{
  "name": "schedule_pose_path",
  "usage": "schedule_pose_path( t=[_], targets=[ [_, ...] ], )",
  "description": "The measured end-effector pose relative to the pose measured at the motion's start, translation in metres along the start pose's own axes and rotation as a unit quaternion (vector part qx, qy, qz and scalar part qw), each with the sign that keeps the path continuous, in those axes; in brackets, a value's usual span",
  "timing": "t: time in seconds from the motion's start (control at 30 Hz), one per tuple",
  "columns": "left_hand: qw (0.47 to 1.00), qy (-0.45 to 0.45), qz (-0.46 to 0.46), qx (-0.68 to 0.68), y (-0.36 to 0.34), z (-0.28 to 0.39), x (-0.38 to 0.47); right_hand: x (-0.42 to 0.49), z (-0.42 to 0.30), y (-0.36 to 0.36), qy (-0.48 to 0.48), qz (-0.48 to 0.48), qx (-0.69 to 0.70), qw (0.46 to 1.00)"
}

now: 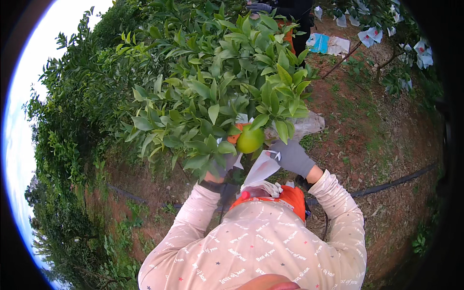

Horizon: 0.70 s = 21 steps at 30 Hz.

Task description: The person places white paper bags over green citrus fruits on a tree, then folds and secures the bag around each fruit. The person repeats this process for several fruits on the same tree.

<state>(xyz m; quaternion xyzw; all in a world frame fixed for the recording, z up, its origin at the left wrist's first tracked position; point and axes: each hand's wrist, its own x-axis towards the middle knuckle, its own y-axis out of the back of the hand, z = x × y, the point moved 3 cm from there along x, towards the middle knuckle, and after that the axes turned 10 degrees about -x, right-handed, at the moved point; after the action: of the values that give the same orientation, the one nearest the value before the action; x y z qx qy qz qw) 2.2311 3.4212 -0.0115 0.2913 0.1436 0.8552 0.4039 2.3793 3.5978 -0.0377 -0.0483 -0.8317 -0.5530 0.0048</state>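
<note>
A yellow-green citrus fruit (250, 139) hangs at the lower edge of a leafy citrus branch (217, 98). My right hand (294, 156), in a grey glove, is just right of the fruit and grips a white paper bag (261, 167) at its upper edge. My left hand (223, 167), gloved too, is left of the fruit and mostly behind leaves; its fingers are hidden. White paper shows beside it. At my waist an orange pouch (293, 200) holds a stack of white paper bags (266, 189), and a bottle with a red cap (245, 195) stands there.
Another person (297, 21) in dark clothing and a grey glove is behind the branch. A tree with white-bagged fruit (370, 36) is at upper right. Blue and white packaging (319, 43) lies on the soil. A black hose (395, 181) crosses the ground on both sides of me.
</note>
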Motion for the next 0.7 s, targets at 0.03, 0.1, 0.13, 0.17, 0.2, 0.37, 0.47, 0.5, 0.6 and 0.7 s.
schedule_pose_path(
  t=[0.03, 0.1, 0.13, 0.17, 0.2, 0.37, 0.47, 0.5, 0.6, 0.7],
  targets=[
    [0.998, -0.001, -0.014, 0.064, 0.012, 0.009, 0.001, 0.011, -0.016, 0.007, -0.004, 0.029, 0.009, 1.0],
    [0.998, -0.003, -0.02, 0.056, 0.044, 0.019, 0.006, 0.033, -0.037, 0.022, 0.016, 0.118, 0.026, 0.993],
    [0.995, -0.022, -0.026, 0.092, 0.057, 0.023, 0.008, 0.049, -0.043, 0.03, 0.04, 0.178, 0.038, 0.982],
    [0.99, -0.041, -0.032, 0.129, 0.069, 0.026, 0.009, 0.062, -0.046, 0.036, 0.063, 0.237, 0.052, 0.968],
    [0.982, -0.03, -0.06, 0.178, 0.078, 0.027, 0.011, 0.076, -0.048, 0.039, 0.072, 0.244, 0.034, 0.967],
    [0.989, 0.087, -0.028, -0.117, 0.086, 0.027, 0.015, 0.116, -0.047, 0.041, 0.057, 0.135, 0.047, 0.988],
    [0.961, 0.103, 0.029, -0.254, 0.067, 0.017, 0.009, 0.113, -0.055, 0.048, 0.053, 0.138, -0.031, 0.989],
    [0.957, 0.08, 0.077, -0.268, 0.059, 0.013, 0.006, 0.112, -0.059, 0.05, 0.036, 0.133, -0.061, 0.989],
    [0.977, 0.106, 0.091, -0.161, 0.048, -0.002, -0.003, 0.091, -0.066, 0.062, 0.124, 0.271, 0.01, 0.955],
    [0.985, 0.122, 0.08, -0.092, 0.036, 0.004, -0.012, 0.088, -0.057, 0.061, 0.106, 0.219, 0.143, 0.959]
  ],
)
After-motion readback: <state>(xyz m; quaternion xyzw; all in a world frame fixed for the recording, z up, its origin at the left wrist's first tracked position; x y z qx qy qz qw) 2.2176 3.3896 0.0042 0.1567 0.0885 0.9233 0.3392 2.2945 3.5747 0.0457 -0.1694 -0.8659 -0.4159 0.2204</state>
